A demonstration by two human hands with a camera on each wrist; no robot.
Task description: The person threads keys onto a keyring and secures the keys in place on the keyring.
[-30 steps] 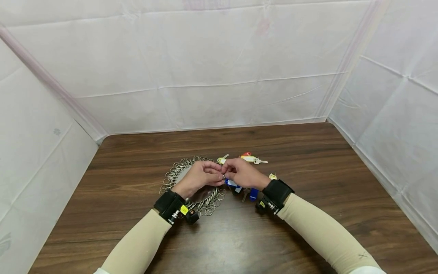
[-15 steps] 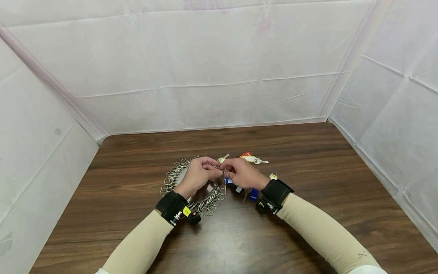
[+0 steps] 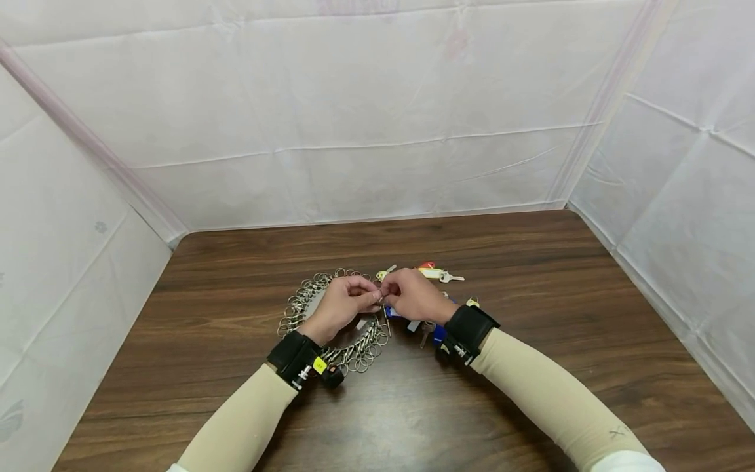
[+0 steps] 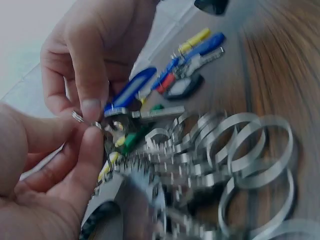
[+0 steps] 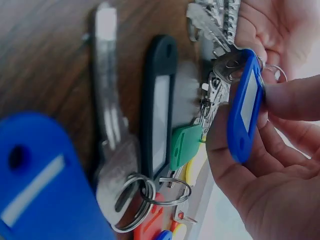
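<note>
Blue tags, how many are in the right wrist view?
2: the held tag, pinched by the right hand; the loose tag on the table, lower left. A blue bit at the bottom edge may be a third.

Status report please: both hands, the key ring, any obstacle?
Left hand and right hand both pinch a small key ring. Blue key tag hangs in right fingers. Loose tagged keys lie nearby, not blocking.

Hidden or unclear:
- Small split ring (image 4: 77, 116): mostly covered by fingertips of the left hand (image 4: 45, 185) and right hand (image 4: 95, 55); too small to resolve in the head view.
- Ring chain (image 4: 235, 160): motion-blurred, cut by the frame's right and bottom edges; its centre hidden under the left hand in the head view.
- Blue key tag (image 5: 40, 180): out of focus, cropped at bottom left.
- Label inserts on tags: unreadable.
</note>
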